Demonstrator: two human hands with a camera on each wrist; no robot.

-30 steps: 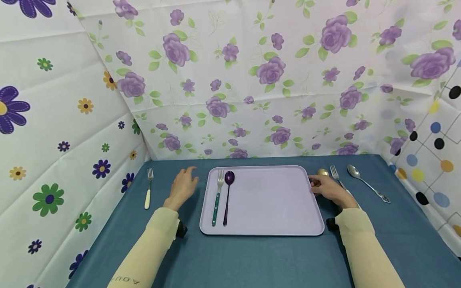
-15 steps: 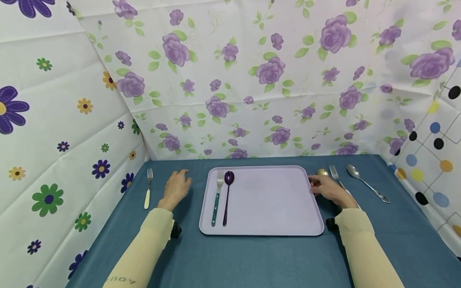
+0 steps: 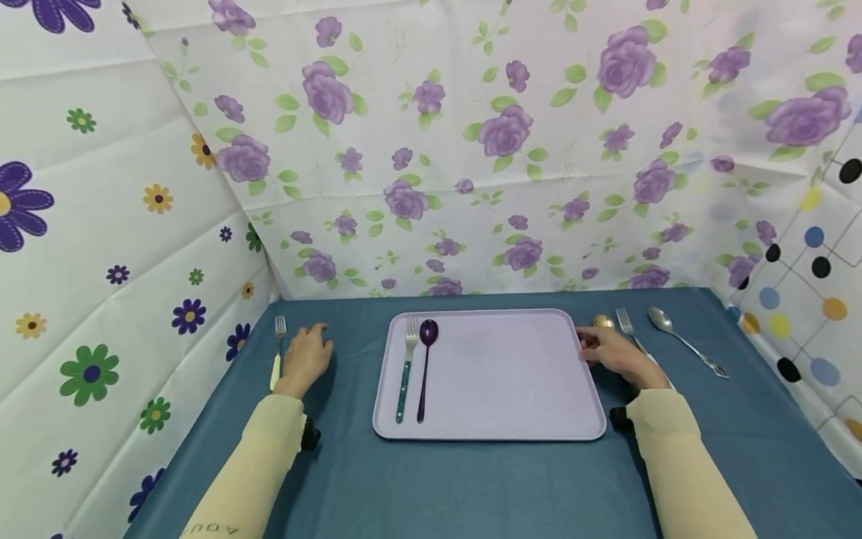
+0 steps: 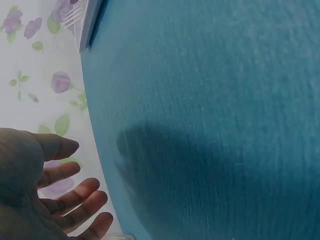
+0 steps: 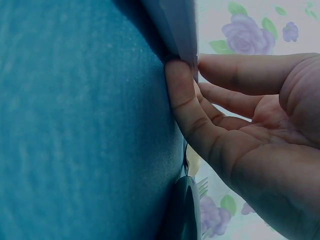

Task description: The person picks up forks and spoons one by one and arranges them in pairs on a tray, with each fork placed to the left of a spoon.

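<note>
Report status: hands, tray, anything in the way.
Left hand empty, beside cream-handled fork. Right hand pinches tray at right edge. Tray holds green-handled fork, purple spoon. Gold spoon close beside right hand.

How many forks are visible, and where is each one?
3: a cream-handled fork beside the left hand, a green-handled fork on the tray, and a third fork partly covered by the right hand.

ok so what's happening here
A person's right hand grips the right rim of a lavender tray, on which a green-handled fork and a purple spoon lie side by side. The left hand, holding nothing, hovers beside a cream-handled fork. More cutlery lies right of the tray.
</note>
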